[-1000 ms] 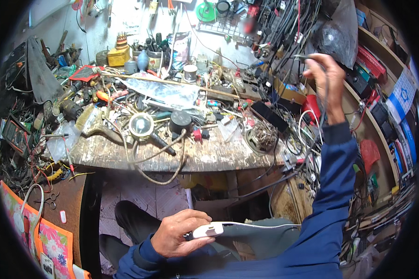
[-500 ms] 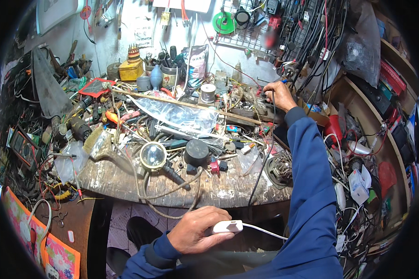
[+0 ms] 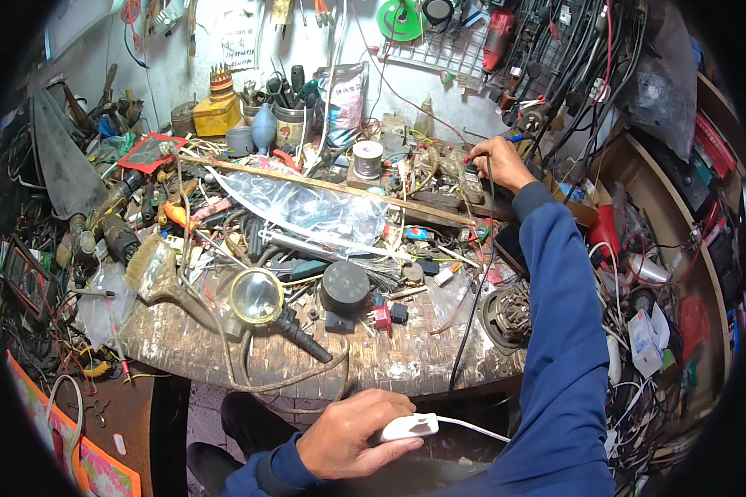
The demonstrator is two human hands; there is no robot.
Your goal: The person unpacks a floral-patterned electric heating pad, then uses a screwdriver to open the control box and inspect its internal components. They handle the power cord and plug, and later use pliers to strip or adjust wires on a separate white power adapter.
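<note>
My left hand point(image 3: 348, 437), low in front of the bench, is wrapped round a white plastic block point(image 3: 410, 427) with a slot in its end face. A thin white cord point(image 3: 472, 430) runs from the block toward my right sleeve. My right hand point(image 3: 506, 164) reaches to the back right of the bench with its fingers closed. From those fingers a black cable point(image 3: 475, 291) hangs over the bench's front edge. Something small and red shows at the fingertips; what else they grip there is hidden. A blue-handled item lies just beyond the hand.
The worn wooden bench point(image 3: 389, 356) carries a magnifying glass point(image 3: 257, 296), a brush point(image 3: 153, 269), a round black block point(image 3: 345, 287), a solder spool point(image 3: 367, 159) and a clear plastic bag point(image 3: 298, 207). A round metal speaker-like part point(image 3: 506, 319) sits below my right forearm. Cables crowd the right side.
The view has shifted slightly, so the bench sits lower in the picture. Both hands keep their grips, the left on the white block and the right at the back with the black cable.
</note>
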